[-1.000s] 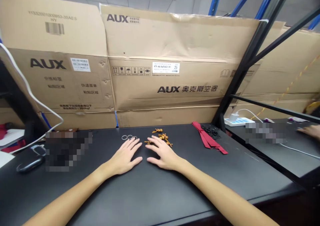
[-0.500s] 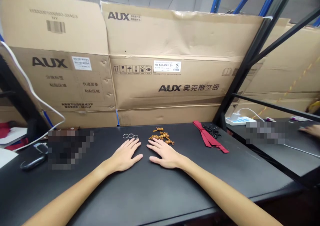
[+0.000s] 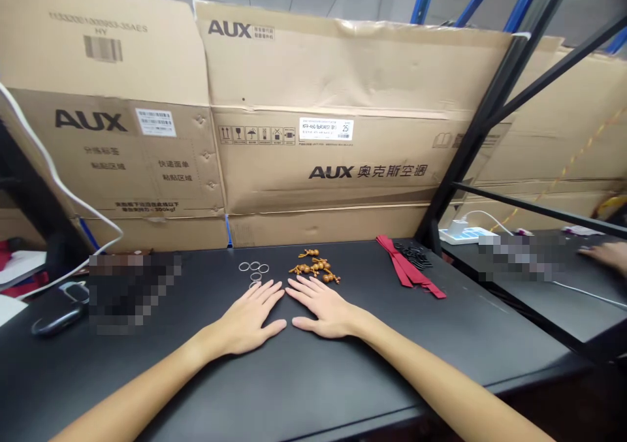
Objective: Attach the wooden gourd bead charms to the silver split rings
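Palm down on the black table (image 3: pixel 294 377) lies my left hand (image 3: pixel 247 321), fingers spread, holding nothing. Its fingertips are beside several silver metal rings (image 3: pixel 243 267), the nearest one partly hidden by the fingers. My right hand (image 3: pixel 326 311) also lies flat with fingers apart and holds nothing. Just beyond its fingertips sits a small cluster of brown gourd-shaped beads or pendants (image 3: pixel 318 266) with cord-like ends. The two hands are close together, index fingertips almost touching. Further right, red ribbon strips (image 3: pixel 409 266) lie crossed beside a pile of black cords or clips (image 3: pixel 414 256), too small to tell.
Cardboard panels (image 3: pixel 318 70) stand along the back edge. A black metal rack post (image 3: pixel 470 142) rises at right; past it are a white power strip (image 3: pixel 467 234) and another person's hand (image 3: pixel 605 254). At left are a white cable (image 3: pixel 59 181), a dark oblong object (image 3: pixel 59 321) and blurred items.
Both hands have drawn back slightly toward me, and the left has shifted right, closer to the other. More rings show beyond the left fingertips. The view has tilted a little.
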Available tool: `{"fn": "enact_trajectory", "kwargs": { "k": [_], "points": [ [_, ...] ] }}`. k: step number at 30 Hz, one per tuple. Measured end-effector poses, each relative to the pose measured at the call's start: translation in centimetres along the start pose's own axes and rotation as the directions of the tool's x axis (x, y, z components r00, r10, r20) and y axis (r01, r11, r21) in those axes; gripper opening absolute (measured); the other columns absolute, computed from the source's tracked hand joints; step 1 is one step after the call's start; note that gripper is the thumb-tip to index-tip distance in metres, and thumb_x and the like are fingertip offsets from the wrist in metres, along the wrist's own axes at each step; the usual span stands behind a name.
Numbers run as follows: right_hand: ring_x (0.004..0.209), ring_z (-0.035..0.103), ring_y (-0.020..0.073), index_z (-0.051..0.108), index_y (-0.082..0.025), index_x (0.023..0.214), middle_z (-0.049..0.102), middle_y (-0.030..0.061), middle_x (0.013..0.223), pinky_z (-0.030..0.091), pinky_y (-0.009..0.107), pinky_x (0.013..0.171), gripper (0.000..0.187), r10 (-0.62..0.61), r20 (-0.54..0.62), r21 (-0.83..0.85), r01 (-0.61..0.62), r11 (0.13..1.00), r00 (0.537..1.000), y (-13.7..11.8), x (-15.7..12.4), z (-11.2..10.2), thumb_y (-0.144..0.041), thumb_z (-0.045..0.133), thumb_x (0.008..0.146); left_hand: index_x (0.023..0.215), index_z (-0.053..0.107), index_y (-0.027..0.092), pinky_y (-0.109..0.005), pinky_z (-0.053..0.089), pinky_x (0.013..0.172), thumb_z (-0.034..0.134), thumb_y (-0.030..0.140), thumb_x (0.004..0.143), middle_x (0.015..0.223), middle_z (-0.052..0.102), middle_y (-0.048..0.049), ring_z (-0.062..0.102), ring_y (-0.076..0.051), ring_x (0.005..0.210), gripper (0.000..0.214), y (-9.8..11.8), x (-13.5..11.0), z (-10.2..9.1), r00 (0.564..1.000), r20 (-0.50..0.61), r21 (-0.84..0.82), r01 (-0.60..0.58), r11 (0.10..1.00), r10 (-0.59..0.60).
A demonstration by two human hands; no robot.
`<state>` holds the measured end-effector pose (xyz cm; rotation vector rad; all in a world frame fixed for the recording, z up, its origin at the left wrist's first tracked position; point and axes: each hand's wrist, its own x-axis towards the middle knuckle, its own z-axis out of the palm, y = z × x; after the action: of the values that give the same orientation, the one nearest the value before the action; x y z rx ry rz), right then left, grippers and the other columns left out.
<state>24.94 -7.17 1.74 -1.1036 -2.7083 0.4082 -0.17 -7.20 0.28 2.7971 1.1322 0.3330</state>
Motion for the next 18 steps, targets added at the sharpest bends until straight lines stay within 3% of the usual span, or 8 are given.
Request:
{"fn": "enact_trajectory", "kwargs": {
  "k": [10,14,18],
  "points": [
    [0.145,0.011,0.0254,0.027,-0.025,0.149,0.018,0.0052,0.156,0.009,0.047,0.119,0.069,0.011,-0.005,-0.008,-0.011,1.000,1.000,0.1,0.0,0.1,-0.060,0.042,0.091,0.143,0.041,0.022,-0.048,0.019,0.117,0.037,0.061,0.093,0.153,0.031,-0.0090,0.026,-0.029,0.141,0.064,-1.6,0.5,-0.8,0.999,0.005,-0.002,0.044,0.999,-0.044],
    [0.145,0.013,0.0260,0.028,-0.025,0.148,0.019,0.0048,0.156,0.011,0.047,0.119,0.068,0.005,-0.024,-0.005,-0.006,1.000,1.000,0.2,0.0,0.0,-0.060,0.043,0.091,0.143,0.041,0.024,-0.049,0.018,0.117,0.041,0.060,0.092,0.153,0.031,-0.0069,0.020,-0.030,0.143,0.063,-0.9,0.2,-0.8,0.998,-0.059,0.014,0.008,1.000,-0.007],
    [0.145,0.014,0.0258,0.029,-0.027,0.148,0.020,0.0037,0.156,0.012,0.047,0.119,0.066,0.023,-0.036,-0.005,-0.023,1.000,0.999,0.8,0.0,0.0,-0.060,0.042,0.091,0.147,0.032,0.026,-0.045,0.021,0.117,0.040,0.057,0.093,0.154,0.028,-0.0054,0.024,-0.027,0.142,0.063,0.4,-0.3,-0.6,0.999,0.004,-0.042,-0.048,0.998,0.048]
  ]
}}
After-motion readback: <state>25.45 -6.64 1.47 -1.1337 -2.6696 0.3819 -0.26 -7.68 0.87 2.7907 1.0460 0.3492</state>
